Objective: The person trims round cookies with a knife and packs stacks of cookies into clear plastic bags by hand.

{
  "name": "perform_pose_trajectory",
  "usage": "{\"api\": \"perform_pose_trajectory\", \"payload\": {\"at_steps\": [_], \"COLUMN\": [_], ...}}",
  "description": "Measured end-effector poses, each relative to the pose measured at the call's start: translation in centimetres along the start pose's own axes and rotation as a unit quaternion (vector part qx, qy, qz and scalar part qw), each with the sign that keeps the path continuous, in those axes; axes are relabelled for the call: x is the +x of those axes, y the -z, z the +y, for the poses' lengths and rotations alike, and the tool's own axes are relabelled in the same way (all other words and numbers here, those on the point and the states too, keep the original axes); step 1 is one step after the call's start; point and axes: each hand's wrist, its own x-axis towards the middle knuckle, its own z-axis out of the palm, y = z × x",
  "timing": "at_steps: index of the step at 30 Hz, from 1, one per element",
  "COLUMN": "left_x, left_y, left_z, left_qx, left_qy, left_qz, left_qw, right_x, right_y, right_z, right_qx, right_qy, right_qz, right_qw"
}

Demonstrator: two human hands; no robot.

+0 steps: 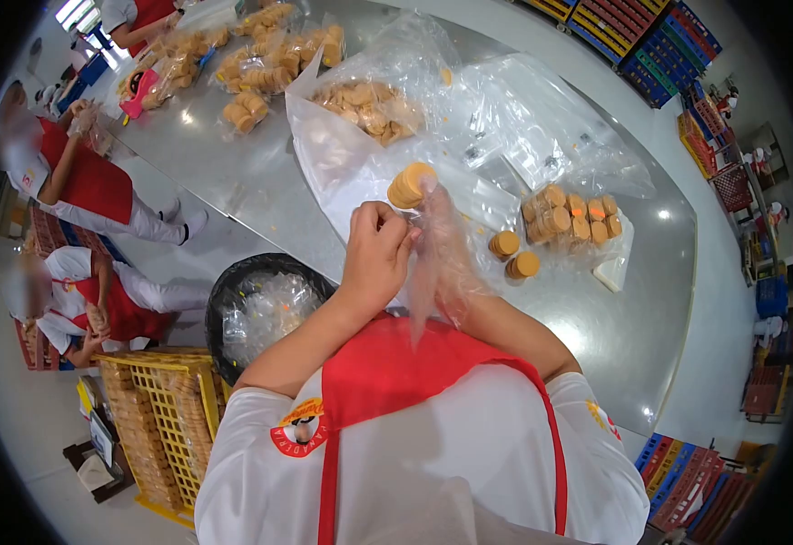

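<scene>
My right hand (455, 250), covered in loose clear plastic, grips a short stack of round golden cookies (407, 188) in front of my chest. Close beside it, my left hand (374, 247) is bare, with its fingers curled in next to the plastic; what they pinch, if anything, is hidden. To the right on the metal table stand two small cookie stacks (522, 265). Beyond them lie clear packs of cookies (573, 218). Farther up the table, a large clear plastic bag (324, 150) has a pile of loose cookies (374, 107) on or in it.
Flat clear bags (528, 113) cover the table's far right. More bagged cookies (274, 59) lie at the far left. A black-lined bin (265, 313) of plastic stands at my left, near a yellow crate (174, 409). Two co-workers in red aprons (97, 177) stand left.
</scene>
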Motion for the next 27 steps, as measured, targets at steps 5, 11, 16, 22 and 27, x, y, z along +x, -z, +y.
{"api": "perform_pose_trajectory", "payload": {"at_steps": [5,11,16,22,27], "left_x": [-0.2,1.7,2.8,2.7,2.4], "left_y": [0.2,3.5,6.0,7.8,8.3], "left_z": [-0.1,-0.9,-0.4,1.4,3.0], "left_qx": [-0.411,-0.661,-0.621,-0.535,-0.509], "left_qy": [0.262,0.391,0.361,0.314,0.279], "left_qz": [0.036,-0.055,-0.146,-0.166,-0.144], "left_qw": [0.872,0.639,0.680,0.767,0.802], "right_x": [-2.6,-2.9,-5.5,-7.5,-7.6], "right_y": [-0.7,-0.1,-1.9,-2.0,-1.5], "right_z": [-1.8,-2.0,-3.3,-3.5,-3.3], "right_qx": [-0.115,-0.105,-0.139,-0.190,-0.200], "right_qy": [0.054,0.093,0.123,0.221,0.238], "right_qz": [0.023,-0.030,-0.090,-0.172,-0.192], "right_qw": [0.992,0.990,0.978,0.941,0.931]}}
